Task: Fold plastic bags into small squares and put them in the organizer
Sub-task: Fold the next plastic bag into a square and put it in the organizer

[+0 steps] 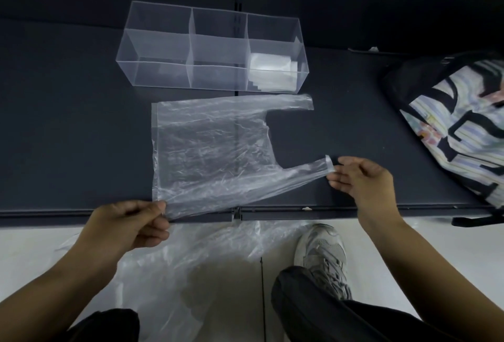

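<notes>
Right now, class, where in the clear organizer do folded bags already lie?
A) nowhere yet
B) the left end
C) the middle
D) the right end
D: the white stack of folded bags shows through the clear wall at the right end of the organizer.

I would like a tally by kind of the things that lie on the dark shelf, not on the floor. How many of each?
Clear organizer: 1
Unfolded plastic bag: 1
Stack of folded bags, inside the organizer: 1 (single bags not countable)
Patterned backpack: 1
Total: 4
</notes>
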